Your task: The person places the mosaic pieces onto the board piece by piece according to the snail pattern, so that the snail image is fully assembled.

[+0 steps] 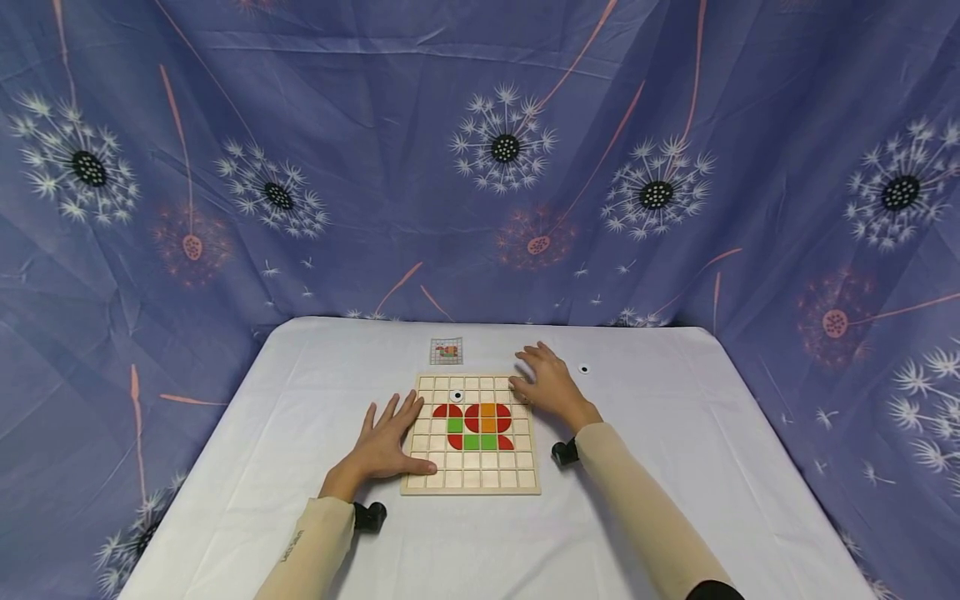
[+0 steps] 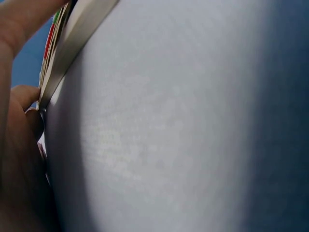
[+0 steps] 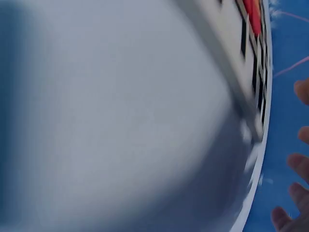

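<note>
My left hand (image 1: 382, 446) rests spread at the left side of a square wooden grid board (image 1: 471, 479). Its thumb lies over the lower left cells, and the other fingers reach up along the left edge. Beside the upper right corner hovers my right hand (image 1: 551, 387), fingers apart and loosely bent, with nothing held between them. Red, green and orange tiles (image 1: 489, 423), some with rounded sides, form a figure in the middle of the board. A white disc with a black dot (image 1: 457, 396) sits above the figure's left part. In the left wrist view, fingers touch the board's edge (image 2: 79, 38).
A small picture card (image 1: 447, 352) showing a similar coloured figure on a grid lies behind the board. Another white disc with a black dot (image 1: 584, 369) lies on the white tablecloth (image 1: 675, 417) to the right. A blue dandelion-patterned curtain (image 1: 390, 167) hangs behind the table.
</note>
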A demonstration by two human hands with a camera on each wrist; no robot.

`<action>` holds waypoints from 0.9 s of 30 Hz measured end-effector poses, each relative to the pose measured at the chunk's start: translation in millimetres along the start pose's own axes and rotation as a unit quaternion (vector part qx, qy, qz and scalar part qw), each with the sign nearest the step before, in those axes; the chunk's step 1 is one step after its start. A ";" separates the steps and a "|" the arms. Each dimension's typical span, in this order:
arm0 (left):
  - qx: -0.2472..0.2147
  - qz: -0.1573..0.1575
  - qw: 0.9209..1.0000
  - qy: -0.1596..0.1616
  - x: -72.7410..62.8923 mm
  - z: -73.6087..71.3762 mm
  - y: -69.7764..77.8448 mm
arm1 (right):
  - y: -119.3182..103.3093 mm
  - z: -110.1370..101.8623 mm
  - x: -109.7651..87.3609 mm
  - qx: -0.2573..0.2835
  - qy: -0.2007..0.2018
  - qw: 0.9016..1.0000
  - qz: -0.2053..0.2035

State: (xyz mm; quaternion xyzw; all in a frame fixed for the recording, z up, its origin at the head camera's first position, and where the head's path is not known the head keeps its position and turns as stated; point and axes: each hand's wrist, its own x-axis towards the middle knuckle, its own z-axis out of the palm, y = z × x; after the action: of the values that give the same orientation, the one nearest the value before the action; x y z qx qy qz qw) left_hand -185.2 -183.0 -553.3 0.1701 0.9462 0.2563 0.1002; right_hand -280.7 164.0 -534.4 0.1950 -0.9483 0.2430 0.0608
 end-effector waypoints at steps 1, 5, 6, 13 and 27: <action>0.000 0.000 1.000 0.000 0.0 -0.1 0.2 | 3.5 -2.2 -1.0 -0.015 0.002 1.000 -0.002; 0.000 -0.003 1.000 -0.004 0.0 -0.4 1.2 | 18.1 -10.6 -6.2 -0.060 0.006 0.998 0.004; 0.000 -0.003 1.000 -0.003 0.0 -0.5 1.4 | 21.5 -12.7 -7.7 -0.066 0.004 0.998 0.008; 0.002 -0.007 1.000 -0.004 -0.1 -0.3 1.6 | 45.3 -22.5 -17.7 -0.097 -0.015 0.994 0.043; 0.004 -0.008 1.000 -0.003 0.9 0.7 1.1 | 82.0 -33.3 -29.4 -0.047 -0.006 0.992 0.113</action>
State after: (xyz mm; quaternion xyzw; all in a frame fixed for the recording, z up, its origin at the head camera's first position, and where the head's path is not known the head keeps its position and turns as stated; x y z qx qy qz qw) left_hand -185.5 -181.4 -553.4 0.1636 0.9482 0.2514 0.1046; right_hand -285.8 256.3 -547.3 0.0853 -0.9749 0.2023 0.0362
